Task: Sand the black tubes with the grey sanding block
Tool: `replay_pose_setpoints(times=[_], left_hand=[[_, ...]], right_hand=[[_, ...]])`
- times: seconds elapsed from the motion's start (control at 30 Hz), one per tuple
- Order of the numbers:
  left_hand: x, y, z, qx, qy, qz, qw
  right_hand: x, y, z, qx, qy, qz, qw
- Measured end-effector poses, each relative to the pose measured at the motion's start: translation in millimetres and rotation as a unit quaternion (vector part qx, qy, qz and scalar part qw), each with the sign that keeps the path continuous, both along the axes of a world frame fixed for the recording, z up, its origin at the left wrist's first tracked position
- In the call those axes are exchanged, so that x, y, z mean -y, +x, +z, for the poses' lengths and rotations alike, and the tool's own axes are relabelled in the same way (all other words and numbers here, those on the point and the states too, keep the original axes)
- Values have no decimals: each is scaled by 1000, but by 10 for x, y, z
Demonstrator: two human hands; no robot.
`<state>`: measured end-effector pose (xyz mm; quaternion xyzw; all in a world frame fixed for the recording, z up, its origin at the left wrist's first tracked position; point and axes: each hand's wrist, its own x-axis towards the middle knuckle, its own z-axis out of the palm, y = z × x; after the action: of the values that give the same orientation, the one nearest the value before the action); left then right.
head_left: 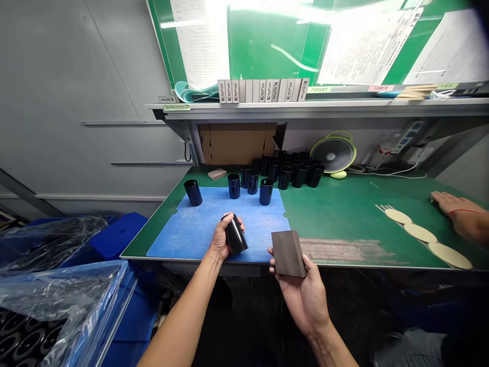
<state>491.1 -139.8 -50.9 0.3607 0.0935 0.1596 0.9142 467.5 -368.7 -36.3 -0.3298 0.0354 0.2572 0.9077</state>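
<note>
My left hand (220, 238) is wrapped round a glossy black cylinder (236, 235), held tilted above the front of the blue mat (175, 229). In my right hand (305, 300) rests a dark grey-brown sanding block (288, 254), gripped by its sides with the fingers partly behind it. The block and the cylinder are apart. On the mat behind my hands stand several similar black cylinders, among them one at the left (193, 192) and one nearer the middle (266, 191). More black cylinders (300, 174) are grouped at the back of the green table.
Blue bins (126, 306) lined with clear plastic stand at the left, one holding black round parts. A small fan (333, 154) sits at the back. Another person's hand (458, 209) rests at the right near pale discs (420, 233). A shelf (324, 106) with boxes spans above.
</note>
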Motion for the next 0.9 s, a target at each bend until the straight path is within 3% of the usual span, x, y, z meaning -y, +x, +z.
replay_pose_setpoints(times=[0.2,0.37,0.43,0.53,0.63,0.77,0.9], left_hand=[[6,-40,-12,8,19,-17,1000],[31,-99,-7,11,34,-3,999],[29,-98,-15,4,30,6,1000],[21,-48,1,11,5,-18,1000],[28,48,67,29,9,-32,999],[56,152,168,43,106,-3,993],[71,130,229,34,194,-34,980]], right_hand=[[7,-28,-50,29,-18,28,999],[-31,-52,-209,99,-100,20,990],[-33,-39,-266,175,-178,3,968],[-33,1,-297,326,-311,-24,892],[-57,40,-260,404,-375,-37,833],[-121,72,-186,412,-375,-52,829],[-176,130,-113,435,-392,-71,807]])
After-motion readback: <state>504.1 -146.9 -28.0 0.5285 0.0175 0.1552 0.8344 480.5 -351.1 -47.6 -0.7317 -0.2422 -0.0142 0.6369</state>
